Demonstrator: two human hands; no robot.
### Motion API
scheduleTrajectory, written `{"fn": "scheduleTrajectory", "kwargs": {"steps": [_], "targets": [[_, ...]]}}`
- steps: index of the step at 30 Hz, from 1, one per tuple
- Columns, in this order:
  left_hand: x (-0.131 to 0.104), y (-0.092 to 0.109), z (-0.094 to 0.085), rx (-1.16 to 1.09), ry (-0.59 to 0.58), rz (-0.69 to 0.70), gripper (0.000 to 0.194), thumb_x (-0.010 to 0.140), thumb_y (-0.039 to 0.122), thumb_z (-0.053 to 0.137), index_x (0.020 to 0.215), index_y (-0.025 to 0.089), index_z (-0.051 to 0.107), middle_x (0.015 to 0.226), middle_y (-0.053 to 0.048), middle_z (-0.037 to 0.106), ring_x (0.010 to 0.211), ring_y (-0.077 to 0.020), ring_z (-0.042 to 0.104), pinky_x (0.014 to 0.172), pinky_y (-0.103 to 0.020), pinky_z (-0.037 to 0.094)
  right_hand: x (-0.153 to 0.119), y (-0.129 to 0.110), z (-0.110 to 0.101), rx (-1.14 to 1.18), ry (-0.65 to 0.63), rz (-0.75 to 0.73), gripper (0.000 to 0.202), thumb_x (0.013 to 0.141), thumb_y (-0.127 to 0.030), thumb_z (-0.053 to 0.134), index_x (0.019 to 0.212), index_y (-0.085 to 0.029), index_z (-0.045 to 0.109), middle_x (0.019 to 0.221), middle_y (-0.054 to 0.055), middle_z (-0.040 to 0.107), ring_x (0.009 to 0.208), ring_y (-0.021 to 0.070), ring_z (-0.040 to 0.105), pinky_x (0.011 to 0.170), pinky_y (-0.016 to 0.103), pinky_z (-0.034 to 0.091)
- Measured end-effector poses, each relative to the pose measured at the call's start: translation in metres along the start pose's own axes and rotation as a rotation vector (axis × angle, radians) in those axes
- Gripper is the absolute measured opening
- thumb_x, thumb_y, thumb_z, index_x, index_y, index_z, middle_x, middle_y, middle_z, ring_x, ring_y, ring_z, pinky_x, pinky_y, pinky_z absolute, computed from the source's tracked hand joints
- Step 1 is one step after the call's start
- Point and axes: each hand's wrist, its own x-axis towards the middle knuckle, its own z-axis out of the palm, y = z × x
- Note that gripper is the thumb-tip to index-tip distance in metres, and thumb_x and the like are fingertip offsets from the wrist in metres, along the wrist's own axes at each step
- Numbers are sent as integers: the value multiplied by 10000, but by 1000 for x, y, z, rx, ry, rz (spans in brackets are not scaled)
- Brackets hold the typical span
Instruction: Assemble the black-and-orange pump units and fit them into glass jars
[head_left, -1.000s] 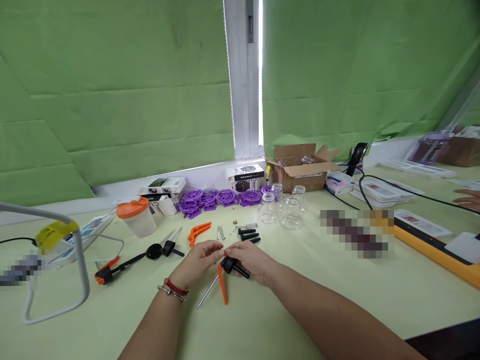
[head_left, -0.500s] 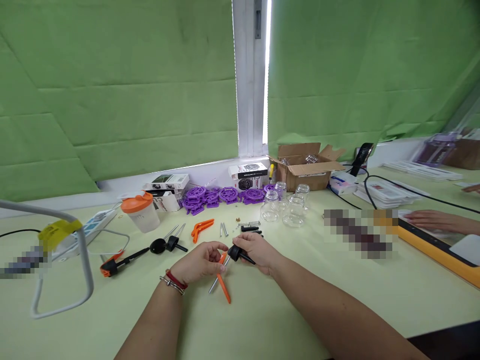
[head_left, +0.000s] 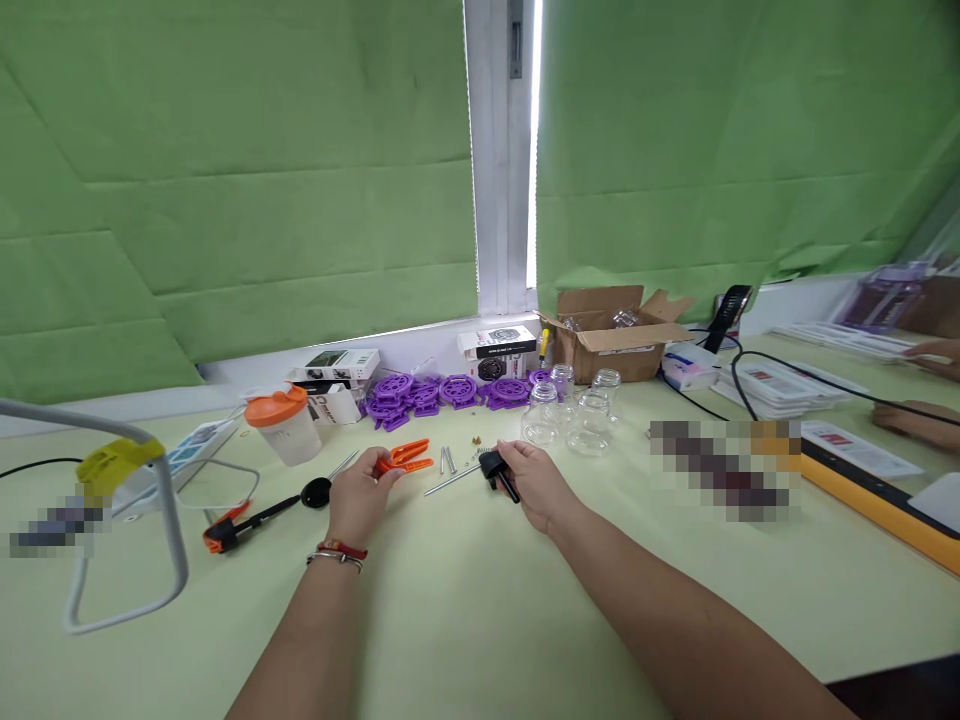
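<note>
My left hand [head_left: 361,488] is closed at the fingertips on a narrow orange plastic piece [head_left: 416,465]. A similar orange piece [head_left: 411,448] lies right beside it, partly hidden by my fingers. My right hand [head_left: 536,485] pinches a black plastic part [head_left: 495,468] with a round cap and a narrow prong. A thin metal rod [head_left: 450,482] extends leftward from this part. Between my hands lie short metal pins [head_left: 448,460], and a coil spring [head_left: 484,451] shows behind the black part. Left of my left hand is a round black piece [head_left: 316,492].
Purple plastic wheels [head_left: 457,390], small boxes [head_left: 495,345], glass jars [head_left: 589,430] and an open cardboard box [head_left: 626,355] line the back. An orange-lidded cup [head_left: 289,430] and a grey metal frame [head_left: 180,560] stand left. Another person's hand [head_left: 919,425] is at right.
My left hand has moved left and back with the orange piece, bringing it beside the other orange one. My right hand has moved slightly right with the black part and rod, away from the left.
</note>
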Motion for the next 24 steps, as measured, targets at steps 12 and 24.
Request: {"fn": "scheduleTrajectory", "kwargs": {"steps": [12,24], "targets": [[1,9,22,499,-143,265,176,779,229,446,685,233,594,751,-46,634,779,-226,568,645,-299,401,3,11,-1,-41,-59,12,356,665,-484,636,776,-160,538,655,-6,569,462,71,453,470,222,351],[-1,9,31,546,-176,301,275,801,274,432,817,167,684,1129,-132,595,1042,-303,465,886,-434,362,-1,10,0,-70,-82,45,336,674,-472,634,747,-163,524,643,0,577,473,78,472,479,224,354]]}}
